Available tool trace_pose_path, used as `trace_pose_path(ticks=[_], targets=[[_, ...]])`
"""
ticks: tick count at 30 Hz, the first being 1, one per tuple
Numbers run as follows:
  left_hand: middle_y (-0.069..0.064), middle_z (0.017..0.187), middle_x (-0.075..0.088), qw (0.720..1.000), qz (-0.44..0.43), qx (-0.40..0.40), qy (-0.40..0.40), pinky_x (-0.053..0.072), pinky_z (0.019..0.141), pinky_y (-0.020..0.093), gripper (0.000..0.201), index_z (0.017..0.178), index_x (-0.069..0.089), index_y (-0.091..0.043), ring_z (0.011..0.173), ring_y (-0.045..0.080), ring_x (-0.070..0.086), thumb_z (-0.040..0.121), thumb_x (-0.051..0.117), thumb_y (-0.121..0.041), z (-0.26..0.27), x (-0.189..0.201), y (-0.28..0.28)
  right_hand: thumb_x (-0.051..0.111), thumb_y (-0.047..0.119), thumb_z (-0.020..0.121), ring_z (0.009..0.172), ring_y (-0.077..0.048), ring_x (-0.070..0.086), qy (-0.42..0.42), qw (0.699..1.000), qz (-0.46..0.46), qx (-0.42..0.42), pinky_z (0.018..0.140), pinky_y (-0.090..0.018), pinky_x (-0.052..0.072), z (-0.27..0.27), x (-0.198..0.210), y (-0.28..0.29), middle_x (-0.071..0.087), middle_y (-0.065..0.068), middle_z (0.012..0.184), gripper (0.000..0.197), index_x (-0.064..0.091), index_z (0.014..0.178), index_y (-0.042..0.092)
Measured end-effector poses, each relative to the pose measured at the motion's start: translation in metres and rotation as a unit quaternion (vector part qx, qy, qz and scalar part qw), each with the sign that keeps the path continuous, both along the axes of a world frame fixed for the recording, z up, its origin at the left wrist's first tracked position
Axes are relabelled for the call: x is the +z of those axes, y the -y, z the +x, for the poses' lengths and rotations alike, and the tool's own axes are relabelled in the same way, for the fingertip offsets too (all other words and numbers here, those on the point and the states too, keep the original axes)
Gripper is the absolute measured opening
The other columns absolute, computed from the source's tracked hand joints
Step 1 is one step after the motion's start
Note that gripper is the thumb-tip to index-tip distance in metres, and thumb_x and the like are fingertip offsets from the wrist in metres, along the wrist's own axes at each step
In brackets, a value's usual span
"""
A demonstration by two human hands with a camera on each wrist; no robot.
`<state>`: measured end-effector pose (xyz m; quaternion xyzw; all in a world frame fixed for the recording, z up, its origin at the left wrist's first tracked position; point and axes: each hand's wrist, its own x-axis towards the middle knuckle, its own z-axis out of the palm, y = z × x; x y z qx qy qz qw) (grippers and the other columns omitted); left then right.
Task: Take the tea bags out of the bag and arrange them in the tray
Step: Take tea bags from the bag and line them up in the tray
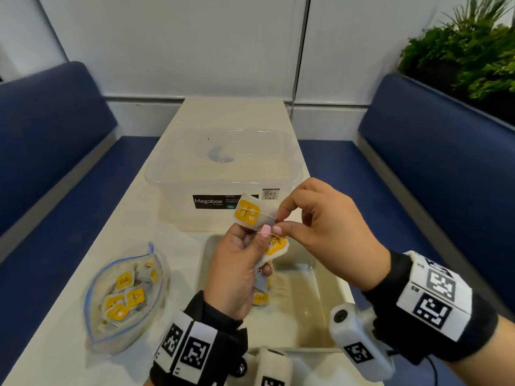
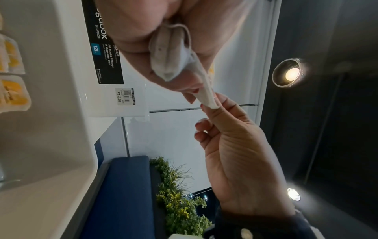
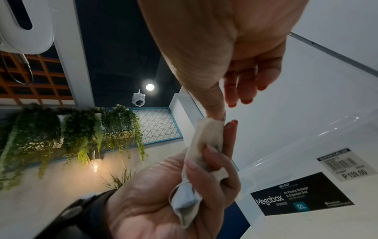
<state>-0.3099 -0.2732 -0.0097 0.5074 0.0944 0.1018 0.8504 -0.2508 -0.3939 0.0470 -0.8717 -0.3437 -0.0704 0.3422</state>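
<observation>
A bunch of tea bags (image 1: pixel 266 254) is held in the air above the far left part of the tray (image 1: pixel 328 291), gripped by the left hand (image 1: pixel 237 271), whose fingers are curled round it. One bag from the bunch (image 1: pixel 250 213), with its yellow tag facing up, stands above the rest. The right hand (image 1: pixel 326 229) pinches the right edge of this bag between thumb and forefinger; its other fingers are loosely spread. A thin string runs across the tag toward the pinch. The likely step in hand is separating one bag from the bunch before placing it.

At least one yellow-tagged bag (image 1: pixel 260 298) shows below the left hand at the tray's left side; whether it lies in the tray or hangs from the bunch cannot be told. The rest of the visible tray floor is bare, so arrangement is judged barely begun.

The zip bag (image 1: pixel 122 299) lies on the desk (image 1: pixel 178 235) to the left of the tray, open and holding many more tea bags. Most of the task is therefore left.

A clear storage box (image 1: pixel 223 179) stands just beyond the tray, on the far side.
</observation>
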Motion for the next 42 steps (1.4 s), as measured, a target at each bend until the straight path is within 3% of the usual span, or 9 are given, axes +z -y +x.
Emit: trace_pose_path(ticks=[8,12,16,22,28,30,35,39,42], targets=[[-0.005,0.076,0.065,0.999,0.01,0.036,-0.007,0.036,0.04,0.019,0.037,0.113,0.061,-0.01,0.051,0.004,0.051,0.081,0.063,-0.028,0.001,-0.01,0.009,0.072,0.024,0.08,0.074,0.004,0.047,-0.03,1.0,0.006,-0.001,0.062,-0.009,0.033,0.004,-0.009,0.003,0.052,0.012,0.082,0.009,0.063,0.078,0.026],[-0.005,0.074,0.067,0.999,0.021,0.031,-0.005,0.036,0.039,0.018,0.026,0.104,0.063,-0.015,0.051,0.004,0.052,0.081,0.066,-0.026,0.002,-0.006,0.005,0.072,0.026,0.08,0.072,0.006,0.046,-0.018,1.0,-0.002,-0.009,0.063,-0.009,0.032,0.004,-0.006,-0.001,0.052,0.013,0.086,0.007,0.066,0.083,0.026],[-0.009,0.073,0.068,0.999,0.029,0.023,-0.005,0.036,0.04,0.017,0.027,0.099,0.063,-0.019,0.052,0.002,0.053,0.074,0.056,-0.027,0.003,-0.003,-0.003,0.069,0.026,0.083,0.068,0.003,0.045,-0.023,0.999,-0.018,-0.014,0.063,-0.009,0.032,0.004,-0.005,-0.01,0.052,0.013,0.085,0.007,0.062,0.08,0.028],[-0.004,0.058,0.06,0.999,-0.03,0.012,-0.023,0.034,0.036,0.016,0.025,0.092,0.062,-0.011,0.043,0.007,0.045,0.073,0.057,-0.027,0.004,-0.001,-0.017,0.072,0.025,0.08,0.072,0.0,0.048,-0.023,0.999,0.033,-0.03,0.063,-0.01,0.035,0.001,-0.01,-0.018,0.053,0.014,0.081,0.012,0.061,0.075,0.029],[-0.001,0.059,0.057,0.997,-0.072,-0.013,-0.04,0.036,0.035,0.015,0.02,0.086,0.062,-0.012,0.043,0.006,0.046,0.072,0.057,-0.027,0.001,-0.001,-0.028,0.075,0.02,0.077,0.063,0.009,0.051,-0.132,0.986,0.102,-0.03,0.059,-0.007,0.037,-0.002,-0.013,-0.029,0.056,0.017,0.063,0.019,0.062,0.067,0.03],[-0.004,0.054,0.056,0.997,-0.062,-0.018,-0.039,0.036,0.036,0.014,0.018,0.084,0.061,-0.013,0.042,0.005,0.047,0.072,0.057,-0.026,0.0,-0.001,-0.031,0.076,0.022,0.076,0.057,0.008,0.052,-0.173,0.978,0.118,-0.018,0.055,-0.007,0.037,-0.003,-0.014,-0.031,0.058,0.025,0.061,0.019,0.063,0.065,0.03],[-0.004,0.067,0.066,0.999,-0.022,-0.021,-0.03,0.034,0.037,0.014,0.022,0.093,0.065,-0.017,0.046,0.003,0.049,0.074,0.058,-0.025,-0.001,-0.001,-0.039,0.073,0.038,0.076,0.05,0.002,0.049,-0.15,0.983,0.097,-0.048,0.05,-0.009,0.036,-0.001,-0.008,-0.03,0.054,0.03,0.053,0.018,0.064,0.066,0.025],[0.007,0.088,0.073,0.997,0.057,-0.03,-0.042,0.036,0.04,0.016,0.028,0.097,0.066,-0.016,0.055,0.007,0.052,0.073,0.06,-0.028,-0.004,-0.003,-0.042,0.064,0.034,0.085,0.059,0.004,0.05,-0.088,0.993,0.069,-0.029,0.057,-0.008,0.038,0.007,0.007,-0.031,0.062,0.021,0.073,0.007,0.061,0.087,0.027],[0.018,0.093,0.07,0.99,0.123,-0.041,-0.047,0.037,0.04,0.018,0.017,0.093,0.068,-0.016,0.056,0.009,0.053,0.079,0.064,-0.024,-0.005,-0.004,-0.043,0.061,0.032,0.088,0.075,0.015,0.049,-0.046,0.997,-0.031,0.052,0.068,-0.003,0.037,0.013,0.021,-0.037,0.061,0.014,0.101,0.027,0.059,0.115,0.03]])
